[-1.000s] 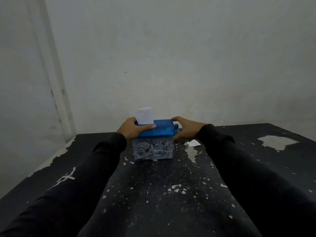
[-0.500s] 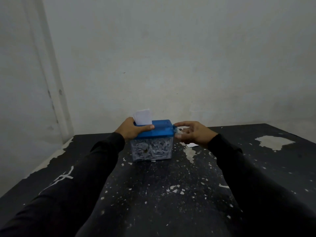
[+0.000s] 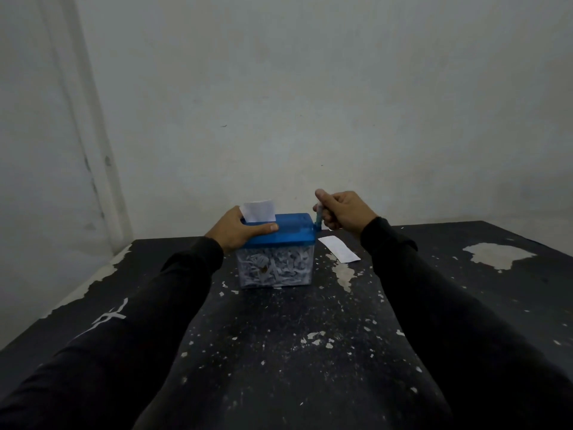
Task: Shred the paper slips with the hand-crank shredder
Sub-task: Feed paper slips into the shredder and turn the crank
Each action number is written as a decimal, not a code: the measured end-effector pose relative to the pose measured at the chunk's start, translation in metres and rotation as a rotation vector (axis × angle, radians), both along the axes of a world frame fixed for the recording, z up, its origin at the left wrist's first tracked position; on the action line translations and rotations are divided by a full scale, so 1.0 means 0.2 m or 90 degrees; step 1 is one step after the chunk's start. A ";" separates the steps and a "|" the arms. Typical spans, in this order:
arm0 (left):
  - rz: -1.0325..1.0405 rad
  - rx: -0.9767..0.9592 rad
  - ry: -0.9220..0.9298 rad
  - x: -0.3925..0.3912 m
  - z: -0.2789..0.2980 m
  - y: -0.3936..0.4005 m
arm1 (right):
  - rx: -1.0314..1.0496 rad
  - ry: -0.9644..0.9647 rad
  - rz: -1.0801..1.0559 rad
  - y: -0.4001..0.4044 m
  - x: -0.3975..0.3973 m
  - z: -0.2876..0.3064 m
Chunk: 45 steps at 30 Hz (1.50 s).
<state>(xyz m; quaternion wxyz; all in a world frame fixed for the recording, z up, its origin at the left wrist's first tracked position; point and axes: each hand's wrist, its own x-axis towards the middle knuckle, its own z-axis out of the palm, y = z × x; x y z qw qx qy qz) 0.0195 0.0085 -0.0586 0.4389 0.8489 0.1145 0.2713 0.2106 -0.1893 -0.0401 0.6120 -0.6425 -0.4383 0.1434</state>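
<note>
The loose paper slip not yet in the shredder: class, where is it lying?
Head view: the loose slip lies flat on the black table, just right of the shredder, below the right hand.

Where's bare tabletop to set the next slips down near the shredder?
Bare table lies right of the loose slip, toward the worn patch, and left of the shredder. Between the sleeves, and at the crank in the right hand, it's crowded.
</note>
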 end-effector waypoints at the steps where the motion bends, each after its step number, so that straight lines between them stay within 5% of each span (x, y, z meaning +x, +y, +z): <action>1: 0.001 0.001 0.000 0.00 0.00 0.00 | 0.000 0.003 -0.016 0.03 0.01 0.01; 12: 0.052 0.017 0.025 -0.01 -0.01 0.00 | -0.049 -0.068 -0.320 0.29 0.13 -0.13; 20: 0.049 0.018 0.027 -0.02 -0.01 -0.01 | -0.196 -0.080 -0.244 0.16 0.04 -0.35; 27: 0.064 0.049 0.036 0.01 -0.01 0.00 | 0.013 -0.076 -0.234 0.00 -0.13 -0.52; 32: 0.066 0.081 0.050 0.02 0.00 0.02 | 0.126 -0.068 -0.167 -0.06 -0.19 -0.40; 37: 0.068 0.097 0.047 0.03 0.01 0.02 | 0.112 -0.170 -0.177 0.02 -0.08 -0.18; 45: 0.080 0.117 0.048 0.02 -0.01 0.01 | 0.052 -0.091 -0.293 0.26 0.13 -0.08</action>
